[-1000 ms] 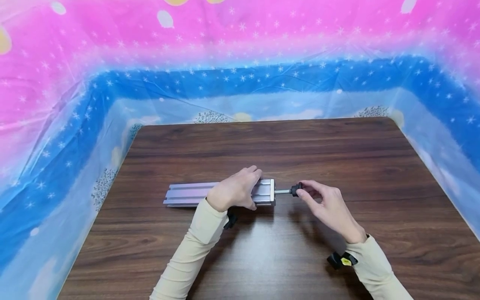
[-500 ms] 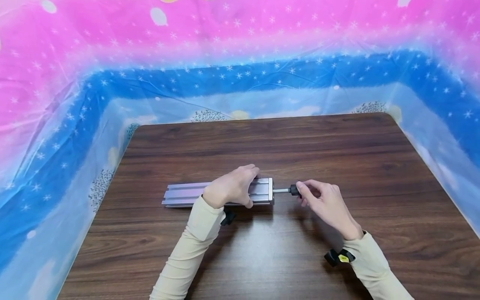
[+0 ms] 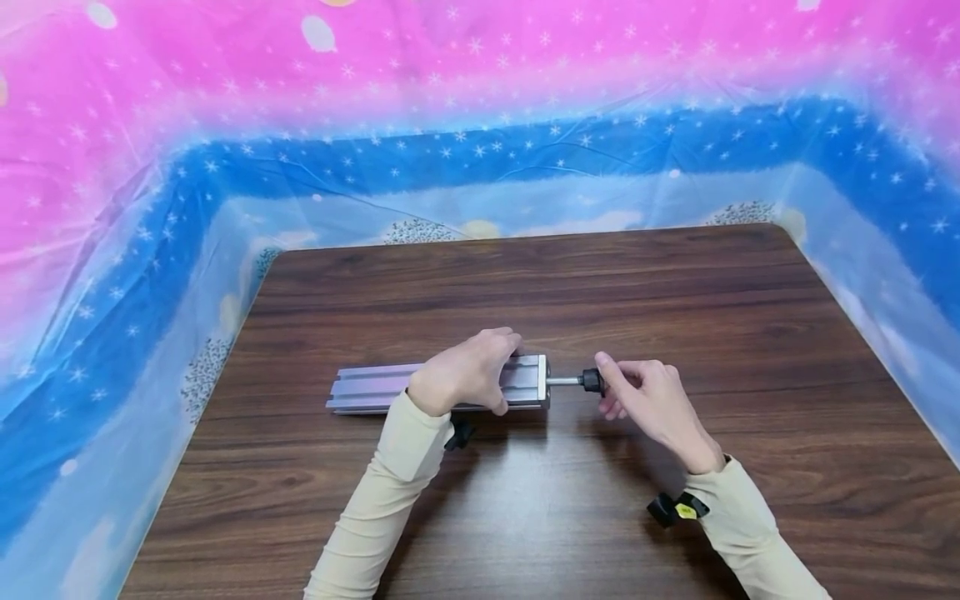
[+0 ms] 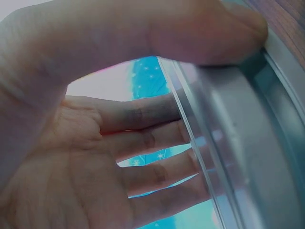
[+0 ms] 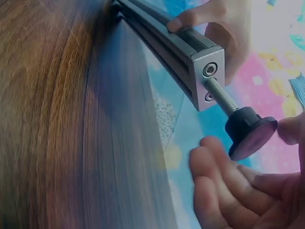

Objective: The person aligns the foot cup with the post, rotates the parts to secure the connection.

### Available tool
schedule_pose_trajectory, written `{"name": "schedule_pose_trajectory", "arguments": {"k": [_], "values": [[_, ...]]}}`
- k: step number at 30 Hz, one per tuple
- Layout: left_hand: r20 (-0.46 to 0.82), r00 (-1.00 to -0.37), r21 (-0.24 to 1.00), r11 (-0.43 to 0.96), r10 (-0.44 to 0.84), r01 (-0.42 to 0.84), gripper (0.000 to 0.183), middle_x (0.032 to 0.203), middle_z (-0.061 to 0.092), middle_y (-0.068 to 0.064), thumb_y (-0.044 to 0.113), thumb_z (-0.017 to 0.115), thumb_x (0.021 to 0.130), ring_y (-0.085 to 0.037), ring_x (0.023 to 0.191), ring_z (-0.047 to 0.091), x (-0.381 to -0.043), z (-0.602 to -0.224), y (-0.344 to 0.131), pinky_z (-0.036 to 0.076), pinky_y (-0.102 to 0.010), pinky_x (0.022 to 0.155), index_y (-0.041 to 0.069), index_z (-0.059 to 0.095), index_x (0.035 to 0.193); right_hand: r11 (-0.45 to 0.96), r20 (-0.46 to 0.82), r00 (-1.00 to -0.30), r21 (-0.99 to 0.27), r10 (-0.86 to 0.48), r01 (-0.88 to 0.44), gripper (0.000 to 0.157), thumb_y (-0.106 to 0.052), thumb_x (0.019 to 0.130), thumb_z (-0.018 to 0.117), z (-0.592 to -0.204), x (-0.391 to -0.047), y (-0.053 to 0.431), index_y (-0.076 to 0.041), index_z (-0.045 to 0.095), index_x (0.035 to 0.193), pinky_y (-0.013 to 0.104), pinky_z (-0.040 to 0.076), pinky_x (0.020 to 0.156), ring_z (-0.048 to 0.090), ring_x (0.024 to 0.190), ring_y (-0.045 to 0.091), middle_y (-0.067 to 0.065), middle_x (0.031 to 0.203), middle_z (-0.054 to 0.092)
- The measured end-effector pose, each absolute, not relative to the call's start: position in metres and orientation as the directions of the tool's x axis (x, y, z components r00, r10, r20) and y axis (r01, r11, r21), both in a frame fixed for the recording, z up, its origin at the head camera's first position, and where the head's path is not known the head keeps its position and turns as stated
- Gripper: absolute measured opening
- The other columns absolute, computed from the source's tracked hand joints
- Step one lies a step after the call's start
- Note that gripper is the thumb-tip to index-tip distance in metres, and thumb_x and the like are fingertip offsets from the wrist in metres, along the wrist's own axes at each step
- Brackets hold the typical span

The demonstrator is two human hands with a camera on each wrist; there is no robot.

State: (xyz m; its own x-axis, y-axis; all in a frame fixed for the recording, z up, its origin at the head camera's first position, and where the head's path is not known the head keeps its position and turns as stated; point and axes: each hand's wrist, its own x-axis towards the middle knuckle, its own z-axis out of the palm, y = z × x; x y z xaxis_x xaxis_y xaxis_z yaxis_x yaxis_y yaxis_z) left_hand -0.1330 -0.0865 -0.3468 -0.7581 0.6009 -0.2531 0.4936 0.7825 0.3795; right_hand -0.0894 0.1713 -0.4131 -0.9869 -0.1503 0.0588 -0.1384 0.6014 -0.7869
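An aluminium extrusion profile [image 3: 371, 385] with slotted faces lies lengthwise across the table. My left hand [image 3: 467, 373] grips it near its right end, thumb on the near side and fingers on the far side. From the profile's end plate [image 5: 196, 81], which carries two socket-head bolts, a threaded rod [image 5: 222, 95] sticks out. On the rod's tip sits a black levelling foot [image 5: 251, 133] with a round flat disc. My right hand [image 3: 648, 402] holds this foot, the thumb at the disc's edge and a finger below it; the other fingers are curled beneath.
The brown wood-grain table [image 3: 525, 292] extends around both hands. Behind it and at its sides hangs a pink and blue patterned cloth [image 3: 480, 150]. A black wrist camera [image 3: 663, 510] sits under the right sleeve cuff.
My right thumb and fingers have shifted around the levelling foot, the thumb moving up and away over it while the fingers come lower. The left hand and the profile keep their place.
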Motion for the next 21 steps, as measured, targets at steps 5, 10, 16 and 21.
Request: {"name": "schedule_pose_trajectory", "arguments": {"k": [5, 10, 16, 21], "values": [[-0.236, -0.762, 0.367, 0.781, 0.604, 0.505, 0.061, 0.113, 0.061, -0.011, 0.005, 0.091, 0.065, -0.023, 0.098, 0.056, -0.132, -0.348, -0.086, 0.052, -0.035, 0.088, -0.002, 0.060, 0.118, 0.586, 0.232, -0.935, -0.730, -0.269, -0.350, 0.034, -0.033, 0.100, 0.063, -0.414, -0.084, 0.181, -0.012, 0.066, 0.126, 0.028, 0.056, 0.084, 0.071, 0.097, 0.016, 0.002, 0.111, 0.074], [-0.213, -0.763, 0.365, 0.774, 0.610, 0.517, 0.060, 0.111, 0.061, -0.010, 0.004, 0.090, 0.064, -0.023, 0.097, 0.057, -0.134, -0.348, -0.086, 0.052, -0.035, 0.087, -0.002, 0.061, 0.116, 0.509, 0.436, -0.802, -0.620, -0.409, -0.597, 0.065, -0.012, 0.081, 0.085, -0.418, -0.082, 0.185, -0.013, 0.057, 0.140, 0.032, 0.056, 0.089, 0.067, 0.108, 0.016, 0.001, 0.130, 0.065], [-0.235, -0.764, 0.374, 0.781, 0.601, 0.500, 0.061, 0.112, 0.061, -0.010, 0.005, 0.090, 0.065, -0.022, 0.095, 0.056, -0.133, -0.349, -0.086, 0.052, -0.035, 0.086, -0.002, 0.061, 0.118, 0.519, 0.490, -0.774, -0.574, -0.402, -0.633, 0.054, -0.007, 0.080, 0.084, -0.420, -0.083, 0.186, -0.014, 0.065, 0.130, 0.028, 0.056, 0.087, 0.071, 0.101, 0.015, -0.001, 0.118, 0.070], [-0.227, -0.764, 0.382, 0.777, 0.604, 0.501, 0.060, 0.112, 0.061, -0.011, 0.005, 0.090, 0.065, -0.022, 0.094, 0.055, -0.132, -0.349, -0.089, 0.051, -0.035, 0.085, -0.002, 0.061, 0.117, 0.540, 0.476, -0.787, -0.573, -0.393, -0.617, 0.051, -0.011, 0.083, 0.083, -0.421, -0.083, 0.186, -0.014, 0.065, 0.131, 0.033, 0.058, 0.083, 0.074, 0.093, 0.016, -0.003, 0.112, 0.071]]}}
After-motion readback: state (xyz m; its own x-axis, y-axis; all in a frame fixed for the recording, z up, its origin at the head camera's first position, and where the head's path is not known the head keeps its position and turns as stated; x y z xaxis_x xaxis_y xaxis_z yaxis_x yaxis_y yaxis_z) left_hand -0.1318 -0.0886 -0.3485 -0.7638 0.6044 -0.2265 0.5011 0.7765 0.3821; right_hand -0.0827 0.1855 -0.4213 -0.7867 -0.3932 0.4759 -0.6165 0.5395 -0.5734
